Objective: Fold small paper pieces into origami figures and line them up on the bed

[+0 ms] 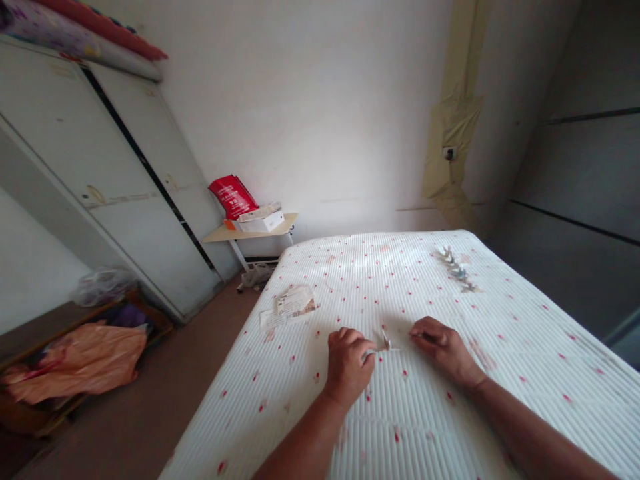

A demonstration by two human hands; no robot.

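Observation:
My left hand rests low over the bed, its thumb and forefinger pinched on one end of a small folded paper figure. A thin point of this figure stands up, and a flat strip lies along the bedspread. Just to its right, apart from the figure, is my right hand with its fingers curled and pressed together. Whatever may be between those fingertips is hidden. Farther up the bed, several small folded paper figures with pointed ends lie in a row. Printed paper sheets lie left of my hands.
The bed has a white ribbed cover with red dots. Beyond its far left corner, a small table holds a red bag and a white box. A cabinet stands left, near an orange plastic bag.

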